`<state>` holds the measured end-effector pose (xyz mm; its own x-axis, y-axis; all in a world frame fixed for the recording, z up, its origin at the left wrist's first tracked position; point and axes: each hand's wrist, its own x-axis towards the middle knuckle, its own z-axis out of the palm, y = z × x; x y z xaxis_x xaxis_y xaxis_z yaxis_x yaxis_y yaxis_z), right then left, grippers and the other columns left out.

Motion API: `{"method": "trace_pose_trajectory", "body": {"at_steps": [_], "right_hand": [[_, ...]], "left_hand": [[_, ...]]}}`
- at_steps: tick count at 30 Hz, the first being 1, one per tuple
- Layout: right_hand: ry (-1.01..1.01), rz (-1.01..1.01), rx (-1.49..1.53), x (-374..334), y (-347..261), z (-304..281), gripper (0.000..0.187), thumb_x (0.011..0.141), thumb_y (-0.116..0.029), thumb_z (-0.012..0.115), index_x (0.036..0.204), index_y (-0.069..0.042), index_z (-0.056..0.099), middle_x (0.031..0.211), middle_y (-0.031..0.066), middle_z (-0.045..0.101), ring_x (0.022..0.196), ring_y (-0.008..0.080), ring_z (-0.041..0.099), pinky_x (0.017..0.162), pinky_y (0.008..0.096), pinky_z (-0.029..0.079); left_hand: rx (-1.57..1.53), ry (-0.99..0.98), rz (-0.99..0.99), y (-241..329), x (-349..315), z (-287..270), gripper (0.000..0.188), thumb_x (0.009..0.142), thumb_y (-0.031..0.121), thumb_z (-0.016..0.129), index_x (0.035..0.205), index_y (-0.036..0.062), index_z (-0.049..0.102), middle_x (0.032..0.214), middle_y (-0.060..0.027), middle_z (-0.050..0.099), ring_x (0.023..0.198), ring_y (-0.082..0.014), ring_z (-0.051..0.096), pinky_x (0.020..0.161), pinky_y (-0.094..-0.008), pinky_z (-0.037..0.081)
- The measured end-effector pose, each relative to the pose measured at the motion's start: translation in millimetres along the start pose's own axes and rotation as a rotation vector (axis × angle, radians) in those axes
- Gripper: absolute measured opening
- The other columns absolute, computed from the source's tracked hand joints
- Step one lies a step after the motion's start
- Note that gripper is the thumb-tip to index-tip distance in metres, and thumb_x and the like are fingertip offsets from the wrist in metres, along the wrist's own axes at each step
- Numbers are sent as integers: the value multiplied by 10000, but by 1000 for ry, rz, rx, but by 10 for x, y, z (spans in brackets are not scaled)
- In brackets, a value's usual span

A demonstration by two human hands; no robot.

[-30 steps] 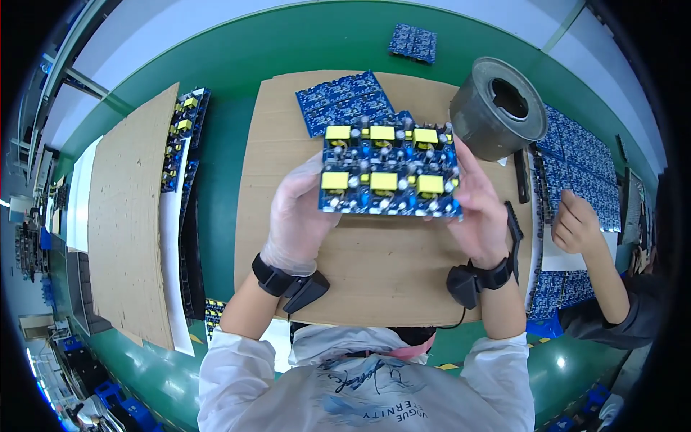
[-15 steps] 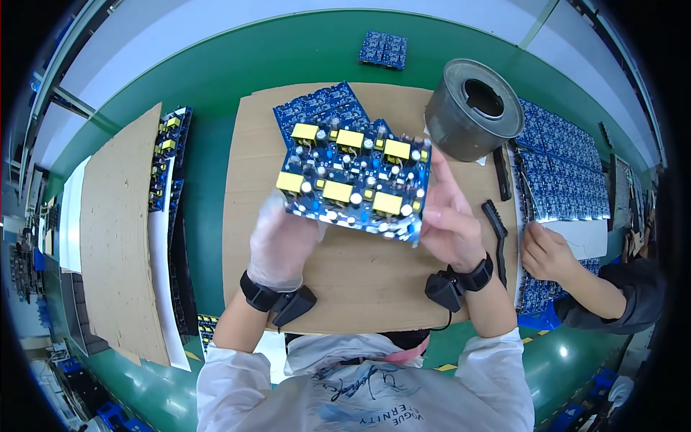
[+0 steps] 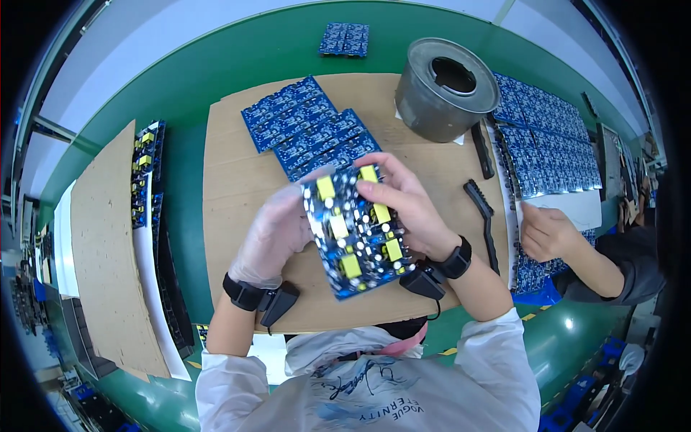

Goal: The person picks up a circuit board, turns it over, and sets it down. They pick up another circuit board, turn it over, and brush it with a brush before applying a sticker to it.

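A blue circuit board [image 3: 358, 229] with yellow blocks and small round parts facing up is held tilted over the cardboard. My right hand [image 3: 407, 209] is closed on its upper right part, thumb on top near a yellow block. In a thin clear glove, my left hand [image 3: 272, 229] grips the board's left edge; some of its fingertips are hidden by the board. Just beyond lie two blue board panels on the cardboard, a nearer panel [image 3: 327, 146] and a farther panel [image 3: 288, 114], slightly overlapping.
A grey metal can [image 3: 435, 108] stands at the back right of the cardboard sheet [image 3: 237, 165]. Beside it lie a black-handled tool [image 3: 482, 151] and a black brush [image 3: 484, 219]. Stacked blue panels [image 3: 551, 162] are at right, near another person's hand [image 3: 551, 232]. More boards [image 3: 147, 176] stand at left.
The board has turned about a quarter turn clockwise and come lower and nearer to me. My right hand has shifted over its upper edge. The panels behind show more fully.
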<state>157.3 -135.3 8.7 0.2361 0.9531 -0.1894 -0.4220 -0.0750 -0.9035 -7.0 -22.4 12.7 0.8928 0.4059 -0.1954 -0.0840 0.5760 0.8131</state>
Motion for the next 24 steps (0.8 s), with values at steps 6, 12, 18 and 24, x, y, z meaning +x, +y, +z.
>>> {"method": "trace_pose_trajectory", "body": {"at_steps": [6, 12, 18, 24], "right_hand": [[105, -261, 435, -8, -36, -58, 254, 932, -206, 443, 1136, -57, 466, 1052, 60, 575, 1020, 151, 550, 859, 344, 464], [63, -103, 581, 1, -70, -161, 331, 932, -239, 406, 1192, -44, 463, 1153, 79, 556, 1064, 189, 536, 911, 380, 427], [-170, -93, 569, -40, -31, -197, 416, 924, -230, 404, 1293, -37, 404, 1224, 91, 526, 1097, 198, 523, 924, 375, 416], [-156, -114, 484, -40, -6, -187, 425, 931, -267, 414, 1286, -33, 409, 1220, 90, 526, 1101, 198, 520, 912, 364, 423]], "left_hand": [[-393, -122, 119, 37, 1, -32, 632, 852, 421, 519, 1302, -1, 381, 1293, -143, 457, 1147, -249, 485, 950, -405, 397], [-471, 0, 165, -102, -51, -347, 484, 861, 349, 545, 1228, 50, 443, 1243, -112, 503, 1138, -257, 500, 916, -434, 426], [-450, 76, 200, -71, -81, -296, 370, 912, 306, 508, 1210, 95, 447, 1199, -89, 538, 1087, -233, 550, 846, -411, 506], [-463, 51, 174, -73, -69, -254, 398, 919, 348, 487, 1255, 153, 401, 1205, -81, 532, 1033, -222, 581, 779, -374, 545]]}}
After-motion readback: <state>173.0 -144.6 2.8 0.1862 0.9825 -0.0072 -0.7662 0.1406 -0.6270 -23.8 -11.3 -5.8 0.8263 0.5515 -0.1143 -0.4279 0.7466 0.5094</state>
